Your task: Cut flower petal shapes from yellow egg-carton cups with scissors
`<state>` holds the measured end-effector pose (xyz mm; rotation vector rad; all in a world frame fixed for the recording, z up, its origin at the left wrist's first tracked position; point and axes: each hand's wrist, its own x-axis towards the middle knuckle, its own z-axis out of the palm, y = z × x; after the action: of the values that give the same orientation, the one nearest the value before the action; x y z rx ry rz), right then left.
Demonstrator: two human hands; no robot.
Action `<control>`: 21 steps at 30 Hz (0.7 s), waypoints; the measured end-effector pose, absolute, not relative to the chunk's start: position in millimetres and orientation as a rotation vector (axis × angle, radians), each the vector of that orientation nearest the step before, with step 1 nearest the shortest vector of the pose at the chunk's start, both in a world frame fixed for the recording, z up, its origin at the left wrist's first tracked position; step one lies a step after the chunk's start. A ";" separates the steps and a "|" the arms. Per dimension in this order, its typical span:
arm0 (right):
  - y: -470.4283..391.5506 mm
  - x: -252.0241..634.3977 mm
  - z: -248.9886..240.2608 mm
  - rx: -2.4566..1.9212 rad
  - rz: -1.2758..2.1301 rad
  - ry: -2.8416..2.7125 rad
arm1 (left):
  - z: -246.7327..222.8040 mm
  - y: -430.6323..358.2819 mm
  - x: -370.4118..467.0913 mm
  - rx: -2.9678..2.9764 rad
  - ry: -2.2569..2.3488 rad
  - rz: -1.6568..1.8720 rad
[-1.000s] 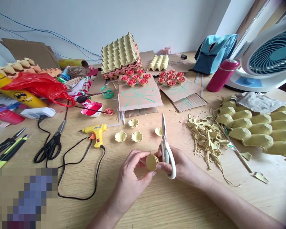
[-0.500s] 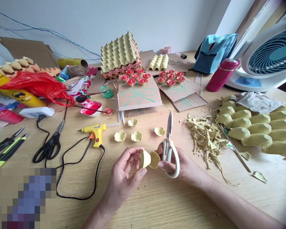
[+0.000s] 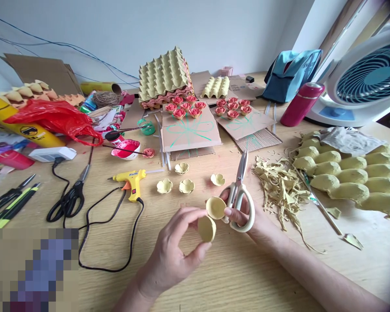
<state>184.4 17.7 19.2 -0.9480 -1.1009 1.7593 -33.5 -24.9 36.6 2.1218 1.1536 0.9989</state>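
Pinching one yellow egg-carton cup [image 3: 207,228] between its fingers, the left hand [image 3: 175,255] hovers over the tabletop [image 3: 234,277], while the right hand [image 3: 247,216] clamps white-handled scissors [image 3: 239,190], blades nearly together, and a second cup [image 3: 216,207] just beside.

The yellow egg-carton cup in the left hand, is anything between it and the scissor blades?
Nothing visible blocks it. The left hand pinches one yellow egg-carton cup. The right hand holds a second yellow cup right beside it, plus the white-handled scissors, whose blades point away toward the tabletop.
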 end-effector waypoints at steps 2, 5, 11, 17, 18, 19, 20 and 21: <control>18.7 186.1 18.6 -0.993 1.703 -1.077 | 33.6 -20.3 -35.7 2.104 1.340 1.054; 20.1 189.4 16.5 -1.099 1.598 -1.058 | 26.2 -12.6 -39.5 2.115 1.537 1.004; 20.6 191.1 11.6 -1.125 1.561 -1.089 | 16.3 -7.9 -42.3 2.070 1.662 0.870; 18.5 187.5 13.2 -1.100 1.621 -1.138 | 18.3 -9.2 -40.1 2.051 1.636 0.939; 17.8 186.5 13.9 -1.086 1.633 -1.154 | 18.5 -9.7 -39.0 2.046 1.624 0.948; 17.0 185.3 14.8 -1.072 1.649 -1.179 | 18.5 -10.5 -37.5 2.041 1.605 0.950; 16.0 183.9 15.8 -1.059 1.660 -1.213 | 18.3 -11.5 -35.7 2.037 1.579 0.948; 14.9 182.5 16.9 -1.050 1.665 -1.255 | 18.1 -12.7 -33.6 2.035 1.548 0.947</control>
<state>182.5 14.9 16.9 -1.0500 -1.2551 1.6651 -33.6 -12.7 18.1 2.0346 1.5481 0.9471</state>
